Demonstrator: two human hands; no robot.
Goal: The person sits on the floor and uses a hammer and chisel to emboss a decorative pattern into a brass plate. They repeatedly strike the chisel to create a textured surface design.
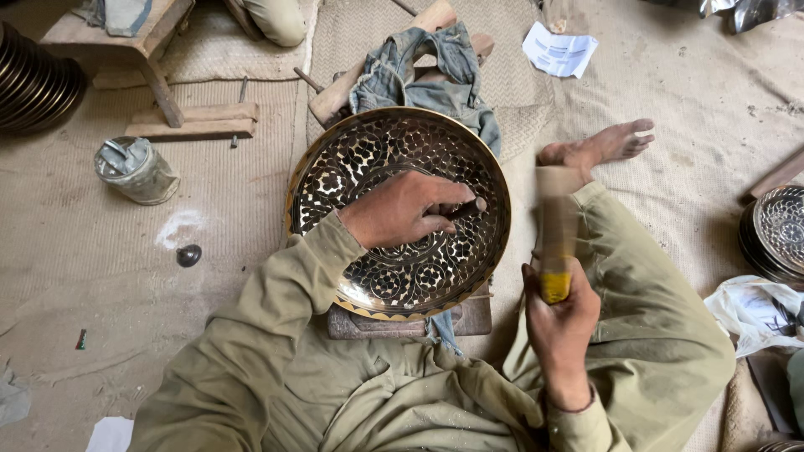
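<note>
Brass engraved tray (pixel 399 213) leans on a wooden block (pixel 469 320) mid-floor: stiff, heavy, best gripped at its rim. Right hand (pixel 559 322) clenches a light mallet (pixel 554 230); left hand (pixel 402 209) pinches a slim chisel (pixel 469 206).

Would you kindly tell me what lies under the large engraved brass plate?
A wooden block shows beneath the brass plate, with blue-grey cloth emerging behind. The plate hides how they meet.

mallet head (pixel 557 209) motion-blurred, chisel tip (pixel 469 207) hidden by fingers, stacked plates (pixel 775 234) cut off at right edge
</note>
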